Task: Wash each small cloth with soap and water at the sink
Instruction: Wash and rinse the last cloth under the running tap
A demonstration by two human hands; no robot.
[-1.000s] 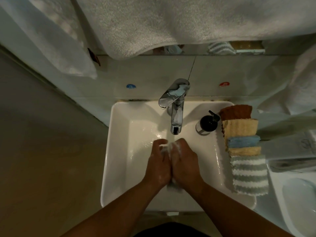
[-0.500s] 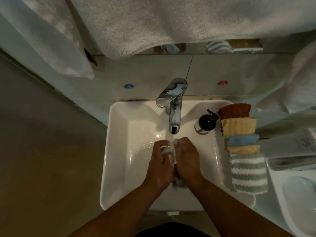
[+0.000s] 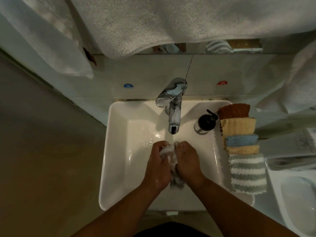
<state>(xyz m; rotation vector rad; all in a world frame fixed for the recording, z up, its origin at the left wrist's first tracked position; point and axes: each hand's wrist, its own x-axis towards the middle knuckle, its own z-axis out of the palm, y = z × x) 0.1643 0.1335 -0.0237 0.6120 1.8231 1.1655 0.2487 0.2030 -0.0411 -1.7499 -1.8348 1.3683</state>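
White sink [image 3: 119, 159]: soapy cloth [image 3: 168, 152] bunched between left hand [image 3: 158, 167], right hand [image 3: 187, 161], both gripping.

Five stacked cloths [image 3: 238, 125], one held cloth [image 3: 169, 151], one tap [image 3: 173, 106], one dispenser [image 3: 205, 121]

The left hand [image 3: 158, 165] and right hand [image 3: 187, 161] cover most of the soapy cloth [image 3: 168, 153]. The blue sticker [image 3: 128, 86] is too small to read. The towel [image 3: 171, 23] runs off the top edge.
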